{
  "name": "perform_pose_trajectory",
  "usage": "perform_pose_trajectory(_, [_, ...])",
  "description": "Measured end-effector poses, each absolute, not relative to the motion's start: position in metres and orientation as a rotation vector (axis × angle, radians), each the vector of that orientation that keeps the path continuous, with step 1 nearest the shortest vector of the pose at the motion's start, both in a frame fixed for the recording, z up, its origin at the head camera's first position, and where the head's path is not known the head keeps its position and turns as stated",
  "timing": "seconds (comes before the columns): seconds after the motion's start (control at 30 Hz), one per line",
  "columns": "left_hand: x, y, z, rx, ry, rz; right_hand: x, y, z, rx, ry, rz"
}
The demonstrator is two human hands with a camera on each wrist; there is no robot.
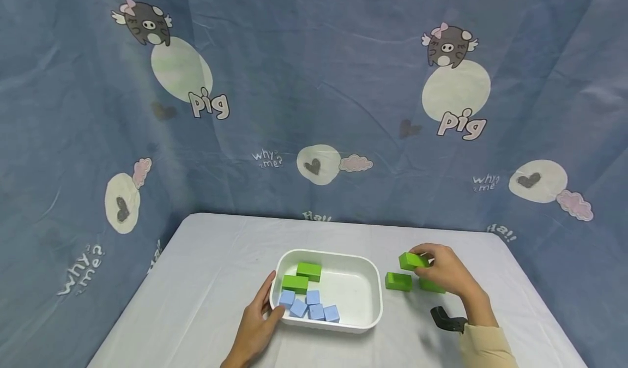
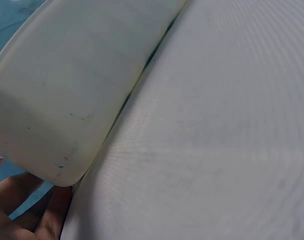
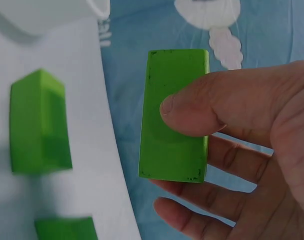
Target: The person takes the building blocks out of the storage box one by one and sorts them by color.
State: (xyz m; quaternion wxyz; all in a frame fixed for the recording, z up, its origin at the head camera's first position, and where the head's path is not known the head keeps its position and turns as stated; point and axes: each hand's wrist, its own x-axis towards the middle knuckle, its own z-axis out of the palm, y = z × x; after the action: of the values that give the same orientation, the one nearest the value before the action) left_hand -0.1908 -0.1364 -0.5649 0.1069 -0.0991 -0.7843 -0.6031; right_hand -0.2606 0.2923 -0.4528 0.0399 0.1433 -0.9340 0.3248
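My right hand [image 1: 444, 267] pinches a green rectangular block [image 1: 411, 261] above the table, its thumb flat on the block's broad face in the right wrist view [image 3: 174, 150]. Below it, two more green blocks lie on the table: one in plain sight [image 1: 398, 282], the other [image 1: 432, 285] partly hidden by the hand. My left hand [image 1: 256, 321] holds the left end of a white plastic tub [image 1: 350, 264], thumb at the rim and fingers along the outer wall. Inside the tub are two green blocks [image 1: 295, 284] and several light blue cubes [image 1: 298, 308] on the left side.
The table [image 1: 221, 253] has a white cover, with its far edge against a blue printed curtain [image 1: 314, 84]. A black curved object [image 1: 447, 320] sticks out beside the right wrist.
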Motion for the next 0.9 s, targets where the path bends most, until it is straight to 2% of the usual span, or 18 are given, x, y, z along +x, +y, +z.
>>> perform_pose_trajectory(0.5, [-0.191, -0.137, -0.566, -0.272, -2.320, -1.770, -0.243, 0.349, -0.461, 0.159, -2.951, 0.940])
perform_pose_trajectory(0.9, [-0.191, -0.137, -0.565, -0.267, -2.331, -1.743, -0.234, 0.379, -0.473, 0.081, -2.956, 0.851])
